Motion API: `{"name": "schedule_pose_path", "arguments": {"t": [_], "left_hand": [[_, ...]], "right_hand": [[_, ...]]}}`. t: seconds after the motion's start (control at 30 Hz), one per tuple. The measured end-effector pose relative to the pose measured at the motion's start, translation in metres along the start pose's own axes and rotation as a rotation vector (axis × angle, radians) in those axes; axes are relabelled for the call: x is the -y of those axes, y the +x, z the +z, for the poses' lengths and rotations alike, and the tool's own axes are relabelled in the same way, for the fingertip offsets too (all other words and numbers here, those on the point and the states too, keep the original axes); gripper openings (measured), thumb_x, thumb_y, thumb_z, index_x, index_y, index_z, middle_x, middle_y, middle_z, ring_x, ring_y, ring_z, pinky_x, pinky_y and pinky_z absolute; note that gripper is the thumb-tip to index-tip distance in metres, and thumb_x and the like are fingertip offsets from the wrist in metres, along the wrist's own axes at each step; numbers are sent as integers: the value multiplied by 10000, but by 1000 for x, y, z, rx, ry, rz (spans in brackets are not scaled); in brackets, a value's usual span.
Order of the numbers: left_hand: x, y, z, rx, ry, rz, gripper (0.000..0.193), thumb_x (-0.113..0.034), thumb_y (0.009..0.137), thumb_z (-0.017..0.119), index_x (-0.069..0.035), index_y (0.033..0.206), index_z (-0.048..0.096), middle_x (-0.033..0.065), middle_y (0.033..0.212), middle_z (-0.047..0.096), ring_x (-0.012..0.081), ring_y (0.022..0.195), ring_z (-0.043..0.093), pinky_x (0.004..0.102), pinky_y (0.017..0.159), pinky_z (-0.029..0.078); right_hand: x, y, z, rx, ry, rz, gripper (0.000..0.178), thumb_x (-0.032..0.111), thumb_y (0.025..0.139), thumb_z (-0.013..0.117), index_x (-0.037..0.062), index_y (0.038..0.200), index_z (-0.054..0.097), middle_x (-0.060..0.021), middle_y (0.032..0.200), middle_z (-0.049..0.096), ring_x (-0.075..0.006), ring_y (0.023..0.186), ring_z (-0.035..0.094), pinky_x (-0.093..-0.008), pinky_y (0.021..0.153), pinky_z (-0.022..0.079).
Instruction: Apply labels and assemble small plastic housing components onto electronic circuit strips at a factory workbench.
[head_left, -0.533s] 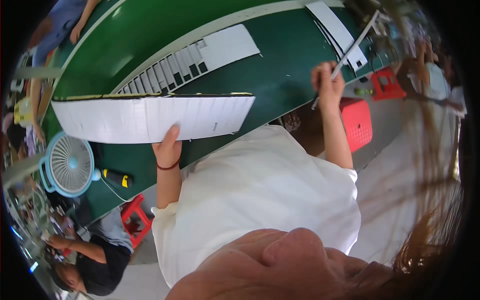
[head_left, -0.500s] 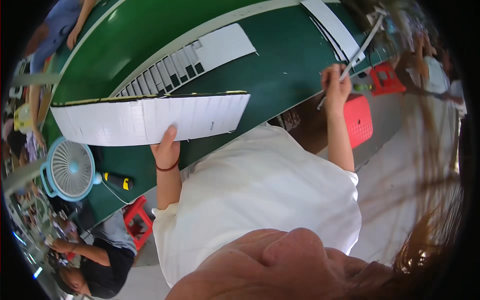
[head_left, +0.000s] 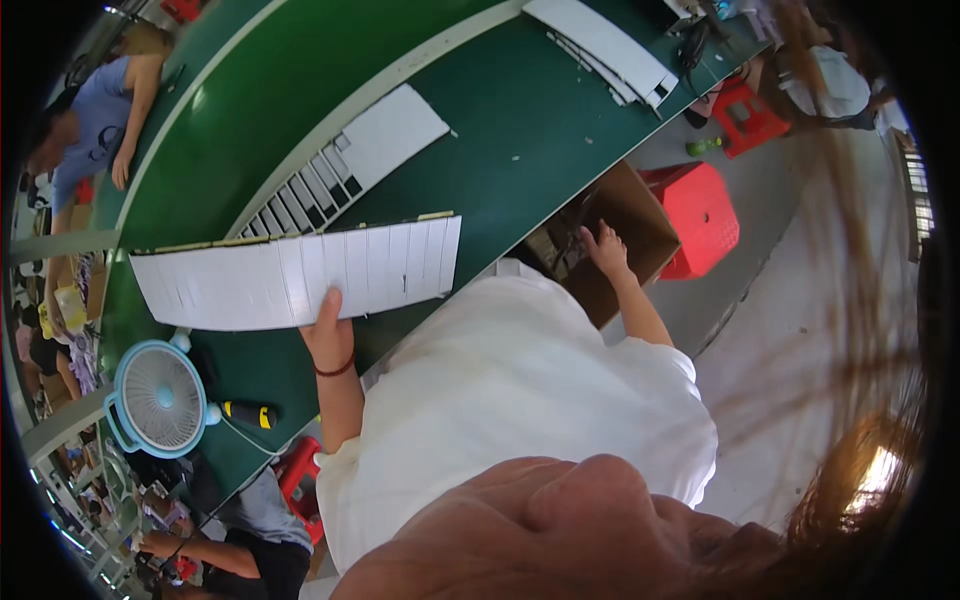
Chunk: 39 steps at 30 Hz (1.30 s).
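Note:
A long white cardboard panel (head_left: pixel 375 265) with parallel score lines stands tilted over the green table. My left hand (head_left: pixel 325 330) grips its lower edge, thumb on the near face and the other fingers hidden behind. Down at the right, my right hand (head_left: pixel 606 250) is over an open brown cardboard box (head_left: pixel 625 215), fingers apart and nothing seen in them. Behind the held panel lies another white panel (head_left: pixel 395 130), its left part cut into rows of slots. Dark contents inside the box are hard to make out.
White panels (head_left: pixel 605 45) are stacked at the table's far right. A blue fan (head_left: pixel 162 398) and a yellow-black cylindrical tool (head_left: pixel 250 414) stand left on the green table (head_left: pixel 500 190). Red stools (head_left: pixel 700 220) flank the box. Co-workers sit at left and far right.
My right hand has dropped from beside the table edge to the box, and the thin white strip it held is out of sight. My left hand still holds the panel.

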<state>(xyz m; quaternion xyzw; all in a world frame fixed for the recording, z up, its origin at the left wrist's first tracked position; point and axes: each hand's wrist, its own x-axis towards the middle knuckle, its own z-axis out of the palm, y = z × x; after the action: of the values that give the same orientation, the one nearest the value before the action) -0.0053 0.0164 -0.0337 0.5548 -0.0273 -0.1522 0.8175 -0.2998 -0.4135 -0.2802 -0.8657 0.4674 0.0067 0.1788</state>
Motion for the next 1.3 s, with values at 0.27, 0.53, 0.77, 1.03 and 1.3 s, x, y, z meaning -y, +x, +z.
{"name": "schedule_pose_path", "arguments": {"t": [0.27, 0.53, 0.77, 1.03, 1.3], "left_hand": [[6, 1, 3, 77, -15, 17, 678, 29, 920, 676, 4, 1541, 406, 153, 1504, 511, 308, 1379, 498, 442, 1181, 372], [2, -4, -2, 91, 48, 4, 662, -21, 944, 648, -35, 1558, 401, 133, 1523, 502, 314, 1389, 490, 460, 1190, 360], [10, -6, 2, 125, 21, 86, 660, 12, 900, 699, -2, 1511, 449, 131, 1460, 551, 281, 1346, 528, 409, 1163, 385], [-1, -19, 14, 138, 56, 7, 671, -48, 930, 650, -45, 1552, 398, 124, 1484, 523, 294, 1380, 494, 450, 1177, 377], [-7, -9, 29, 508, -100, 61, 883, -388, 963, 741, 18, 1593, 274, 188, 1479, 541, 334, 1317, 584, 475, 1105, 472]], "right_hand": [[17, 41, -66, -71, 93, 103, 228, 166, 959, 595, 82, 1167, 632, -229, 1024, 719, -450, 960, 695, -554, 841, 567], [86, 53, -162, -772, 550, -217, 314, -61, 935, 584, 44, 1221, 657, -133, 1167, 642, -258, 1034, 664, -330, 862, 536], [251, -13, -200, 415, 1293, -716, 320, 121, 1016, 665, 49, 1326, 640, -84, 1223, 695, -164, 1118, 653, -317, 987, 520], [306, -48, -173, 805, 1269, -742, 359, -16, 961, 696, 8, 1316, 651, -71, 1256, 682, -149, 1151, 639, -309, 997, 521], [233, -15, -204, 490, 1287, -588, 266, -12, 934, 708, 16, 1198, 689, -50, 1165, 724, -142, 1081, 661, -301, 972, 520]]}}
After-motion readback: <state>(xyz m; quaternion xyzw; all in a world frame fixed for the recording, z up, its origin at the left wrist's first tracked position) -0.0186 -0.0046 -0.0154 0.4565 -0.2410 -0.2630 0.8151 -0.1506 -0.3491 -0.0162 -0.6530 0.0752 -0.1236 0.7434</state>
